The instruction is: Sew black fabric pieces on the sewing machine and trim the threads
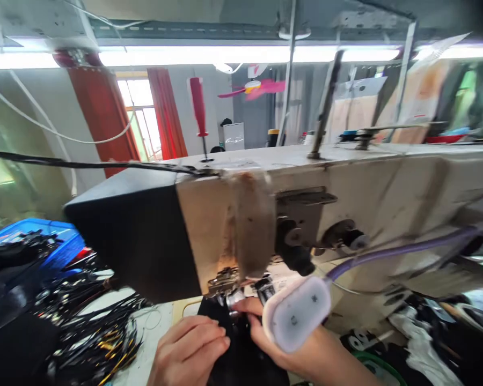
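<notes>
The 2 hands are apart at the sewing machine (386,187), with black cloth (238,358) between them, below the machine's head. The left hand (189,346) touches the cloth's left edge, its fingers together; the right hand (261,339), partly behind a white lamp (300,313), is beside the metal foot (235,298). I cannot tell whether either grips.

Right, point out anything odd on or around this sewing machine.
A red-handled screwdriver stands nearly upright, handle up, on top of the sewing machine, an unusual spot for a loose tool. The machine's casing has brownish stains and looks worn. At left, the dark cords lie in a tangled heap.
</notes>
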The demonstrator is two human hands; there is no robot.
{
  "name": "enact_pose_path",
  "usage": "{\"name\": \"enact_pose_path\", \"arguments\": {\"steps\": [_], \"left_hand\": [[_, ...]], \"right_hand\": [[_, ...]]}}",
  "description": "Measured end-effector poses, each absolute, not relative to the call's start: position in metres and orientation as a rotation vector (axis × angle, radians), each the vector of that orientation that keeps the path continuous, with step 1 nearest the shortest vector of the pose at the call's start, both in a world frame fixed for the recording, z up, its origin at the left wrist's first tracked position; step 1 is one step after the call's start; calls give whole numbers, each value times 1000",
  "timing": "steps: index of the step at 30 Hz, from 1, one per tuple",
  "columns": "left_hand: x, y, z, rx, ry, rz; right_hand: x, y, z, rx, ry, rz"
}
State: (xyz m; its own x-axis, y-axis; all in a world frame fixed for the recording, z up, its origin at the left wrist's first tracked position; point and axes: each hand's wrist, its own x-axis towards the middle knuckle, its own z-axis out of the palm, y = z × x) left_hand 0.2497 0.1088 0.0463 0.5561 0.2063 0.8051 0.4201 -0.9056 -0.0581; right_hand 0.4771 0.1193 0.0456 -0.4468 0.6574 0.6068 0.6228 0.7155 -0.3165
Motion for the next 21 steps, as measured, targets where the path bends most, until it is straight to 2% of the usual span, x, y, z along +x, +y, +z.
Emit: {"name": "enact_pose_path", "arguments": {"steps": [3, 5, 6, 7, 9, 12, 15, 21], "left_hand": [[242, 104, 34, -2642, -705, -1525], [219, 111, 21, -2669, -1248, -1618], [202, 120, 15, -2498, -1728, -1590], [183, 131, 9, -2328, -2001, -1519], [144, 161, 1, -2163, -2243, -1379], [112, 205, -4, -2125, -2404, -1184], [115, 230, -7, -2273, -2408, -1089], [135, 232, -2, -2447, -2393, -1205]], "right_hand": [[479, 120, 38, -925, -2177, 91], [477, 122, 39, -938, -2245, 184], [475, 123, 41, -946, -2259, 228], [473, 123, 43, -951, -2264, 272], [469, 124, 46, -949, -2257, 349], [466, 125, 43, -966, -2258, 408], [467, 128, 35, -973, -2272, 394], [468, 127, 35, -961, -2267, 386]]}}
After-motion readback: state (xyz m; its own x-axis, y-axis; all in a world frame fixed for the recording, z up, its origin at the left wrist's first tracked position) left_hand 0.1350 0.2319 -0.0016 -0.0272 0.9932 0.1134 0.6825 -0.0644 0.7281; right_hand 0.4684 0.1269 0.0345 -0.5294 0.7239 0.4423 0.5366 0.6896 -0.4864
